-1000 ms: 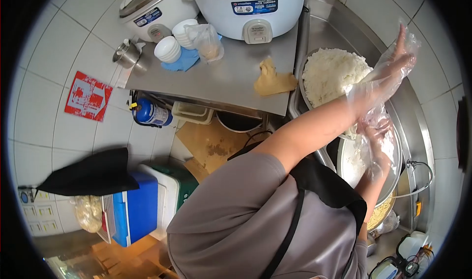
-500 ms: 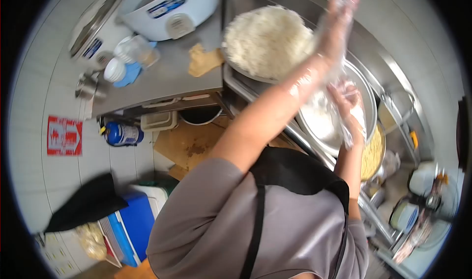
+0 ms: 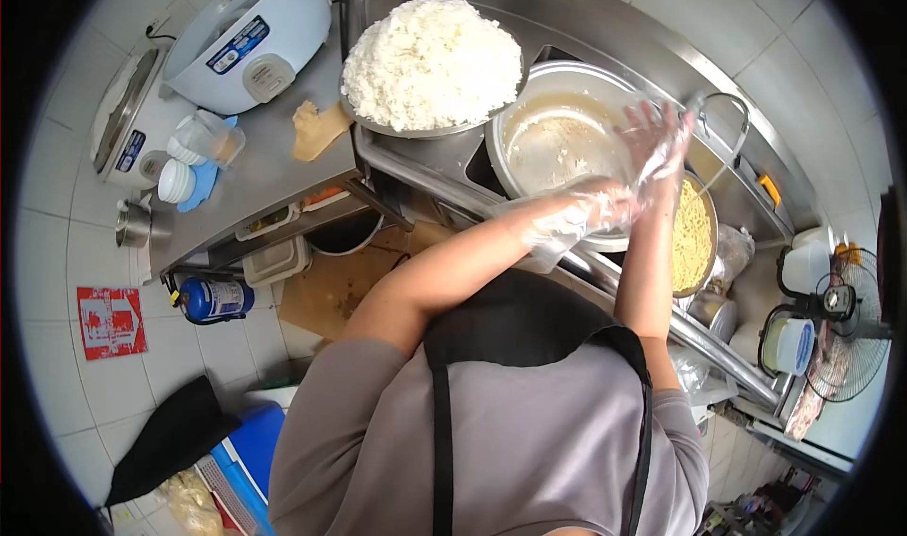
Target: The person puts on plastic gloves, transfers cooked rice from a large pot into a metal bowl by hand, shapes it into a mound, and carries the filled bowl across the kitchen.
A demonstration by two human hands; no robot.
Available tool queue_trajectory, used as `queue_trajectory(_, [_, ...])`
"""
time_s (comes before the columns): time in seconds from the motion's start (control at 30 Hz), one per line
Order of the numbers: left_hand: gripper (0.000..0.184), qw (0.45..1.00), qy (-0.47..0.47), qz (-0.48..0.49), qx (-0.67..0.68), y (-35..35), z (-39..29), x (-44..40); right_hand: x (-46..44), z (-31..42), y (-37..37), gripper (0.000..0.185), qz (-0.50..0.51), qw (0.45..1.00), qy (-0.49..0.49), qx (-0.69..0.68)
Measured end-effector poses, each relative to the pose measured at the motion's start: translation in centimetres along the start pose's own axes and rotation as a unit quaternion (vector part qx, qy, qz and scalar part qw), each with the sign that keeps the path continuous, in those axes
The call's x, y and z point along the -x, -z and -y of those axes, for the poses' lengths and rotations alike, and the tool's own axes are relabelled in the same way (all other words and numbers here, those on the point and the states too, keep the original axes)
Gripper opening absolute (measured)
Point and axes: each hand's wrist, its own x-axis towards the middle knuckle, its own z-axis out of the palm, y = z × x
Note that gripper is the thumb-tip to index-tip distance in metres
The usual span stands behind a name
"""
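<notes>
Both my hands wear clear plastic gloves. My right hand [image 3: 658,137] is raised over the edge of a large metal pot [image 3: 505,149], its fingers spread and nothing in them. At the right wrist, my left hand [image 3: 607,205] has its fingers closed on the cuff of the right plastic glove [image 3: 645,188]. Some cooked residue and a few grains cling to the inside of the pot. Left of the pot, white rice [image 3: 430,64] is heaped high in a wide round metal pan. Yellow noodles [image 3: 693,238] fill a round container beside my right forearm.
A large light-blue rice cooker [image 3: 283,40] stands on the steel counter [image 3: 274,182] at the left, near plastic cups [image 3: 177,179] and a tan cloth [image 3: 318,130]. A metal rail [image 3: 727,352] runs along the front. To the right is a fan [image 3: 848,347]; a fire extinguisher [image 3: 215,300] hangs below.
My left hand has come down from its raised position to the right wrist. My right hand has let go near the left glove and risen with fingers spread. The view has shifted.
</notes>
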Motion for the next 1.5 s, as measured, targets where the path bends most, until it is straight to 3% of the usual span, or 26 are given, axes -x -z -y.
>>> queue_trajectory(0.03, [0.045,0.999,-0.036,0.014,-0.023,-0.4,0.9,0.1,-0.5,0.5,0.4,0.096,-0.012,0.999,-0.005,-0.045])
queue_trajectory(0.1, [0.048,0.995,-0.088,0.019,-0.047,-1.1,3.5,-0.3,-1.5,-0.2,1.3,0.092,-0.006,0.996,0.085,-0.027])
queue_trajectory(0.13, [0.047,0.994,-0.049,0.004,-0.093,-0.8,2.7,0.2,-1.7,-0.4,0.9,0.089,-0.026,0.992,0.122,-0.020])
queue_trajectory(0.2, [0.046,0.982,0.032,-0.020,-0.185,0.2,-0.3,1.8,-2.5,-2.5,1.6,0.082,-0.009,0.952,0.238,0.191])
queue_trajectory(0.23, [0.043,0.984,0.022,-0.002,-0.175,0.9,-0.4,2.6,-2.9,-4.0,2.2,0.077,-0.023,0.937,0.236,0.254])
queue_trajectory(0.3, [0.036,0.935,0.006,-0.044,-0.352,1.7,-0.7,4.0,-4.1,-6.8,3.0,0.067,-0.066,0.922,0.179,0.336])
queue_trajectory(0.33, [0.031,0.921,-0.062,-0.101,-0.370,2.4,-1.8,5.8,-4.8,-7.6,3.0,0.061,-0.097,0.922,0.123,0.353])
queue_trajectory(0.4, [0.018,0.882,-0.170,-0.246,-0.364,5.6,-3.3,10.0,-4.0,-8.9,1.5,0.051,-0.054,0.945,0.110,0.303])
queue_trajectory(0.43, [0.020,0.856,-0.140,-0.360,-0.344,7.5,-4.1,12.3,-3.4,-9.7,0.4,0.047,-0.035,0.955,0.101,0.276])
queue_trajectory(0.5, [0.026,0.799,-0.015,-0.600,0.022,11.7,-5.5,16.1,-3.2,-11.2,-2.1,0.052,-0.025,0.943,0.062,0.325])
queue_trajectory(0.57, [0.031,0.711,0.013,-0.701,0.044,18.8,-4.7,20.0,-3.9,-12.7,-4.3,0.049,-0.027,0.933,0.080,0.350])
queue_trajectory(0.6, [0.032,0.687,-0.037,-0.712,-0.144,22.8,0.0,21.5,-4.6,-14.1,-5.0,0.043,-0.036,0.928,0.115,0.353])
queue_trajectory(0.73, [0.036,0.721,0.039,-0.684,0.104,29.4,2.4,19.7,-7.6,-18.2,-8.6,0.043,-0.098,0.867,0.148,0.465])
queue_trajectory(0.77, [0.037,0.717,0.040,-0.684,0.127,30.9,3.1,18.3,-9.6,-19.0,-8.9,0.049,-0.070,0.884,0.041,0.460])
queue_trajectory(0.87, [0.048,0.759,0.076,-0.598,0.246,35.7,3.4,16.1,-10.5,-18.8,-9.1,0.052,-0.090,0.872,0.057,0.479])
queue_trajectory(0.9, [0.049,0.775,0.117,-0.579,0.223,37.0,3.2,15.4,-10.4,-18.8,-9.6,0.047,-0.128,0.897,0.021,0.422])
queue_trajectory(0.93, [0.050,0.791,0.157,-0.558,0.196,38.3,2.9,14.7,-11.1,-18.8,-9.6,0.045,-0.053,0.860,0.065,0.503])
queue_trajectory(1.0, [0.051,0.830,0.133,-0.505,0.195,40.2,4.7,14.2,-12.0,-19.2,-7.5,0.041,0.081,0.742,0.128,0.653])
queue_trajectory(1.07, [0.051,0.821,0.053,-0.504,0.263,32.8,-2.0,13.0,-10.0,-18.6,-8.6,0.038,0.033,0.742,0.093,0.664])
queue_trajectory(1.13, [0.051,0.841,0.078,-0.460,0.274,33.6,-2.6,13.1,-9.1,-18.2,-8.5,0.038,0.000,0.804,0.024,0.595])
queue_trajectory(1.2, [0.052,0.866,0.089,-0.439,0.224,36.8,2.5,14.2,-7.2,-16.7,-10.0,0.037,-0.040,0.818,-0.022,0.573])
queue_trajectory(1.33, [0.049,0.909,0.049,-0.393,0.130,38.5,2.7,13.5,-7.2,-19.9,-6.1,0.036,-0.021,0.763,0.120,0.635])
queue_trajectory(1.4, [0.048,0.910,0.007,-0.411,0.048,34.9,-0.5,13.8,-4.8,-15.1,-9.8,0.037,-0.090,0.798,-0.046,0.595])
queue_trajectory(1.43, [0.047,0.905,-0.062,-0.409,-0.099,33.3,-1.5,14.0,-3.9,-15.3,-8.7,0.040,-0.058,0.767,0.021,0.638])
queue_trajectory(1.47, [0.046,0.875,-0.144,-0.394,-0.241,31.8,-2.8,13.9,-3.3,-14.8,-8.5,0.040,-0.099,0.765,0.018,0.636])
queue_trajectory(1.5, [0.049,0.876,-0.157,-0.373,-0.262,31.9,-3.3,13.7,-2.6,-14.5,-8.3,0.039,-0.116,0.752,0.059,0.646])
